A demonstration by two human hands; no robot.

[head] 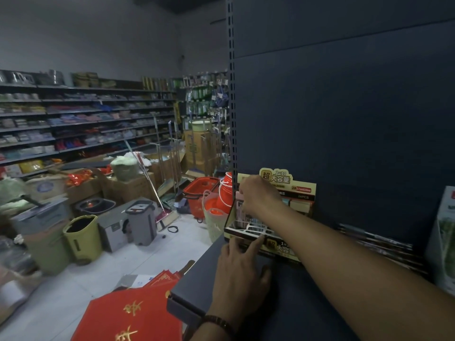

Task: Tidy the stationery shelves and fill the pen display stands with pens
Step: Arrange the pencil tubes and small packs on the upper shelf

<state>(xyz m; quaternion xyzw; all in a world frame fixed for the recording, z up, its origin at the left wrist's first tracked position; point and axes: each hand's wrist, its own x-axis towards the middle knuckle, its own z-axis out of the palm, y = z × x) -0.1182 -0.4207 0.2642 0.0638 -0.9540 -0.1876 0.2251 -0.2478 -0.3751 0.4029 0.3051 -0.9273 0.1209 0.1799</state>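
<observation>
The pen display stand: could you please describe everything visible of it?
The pen display stand looks like printed cardboard: cream header with Chinese characters, black band, white slotted tray in front. It stands upright at the shelf end, against the back panel. The left hand touches its front edge; the right hand reaches into it.

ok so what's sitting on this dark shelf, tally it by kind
pen display stand: 1
pile of loose pens: 1 (pens too blurred to count singly)
green and white package: 1
total: 3
</observation>
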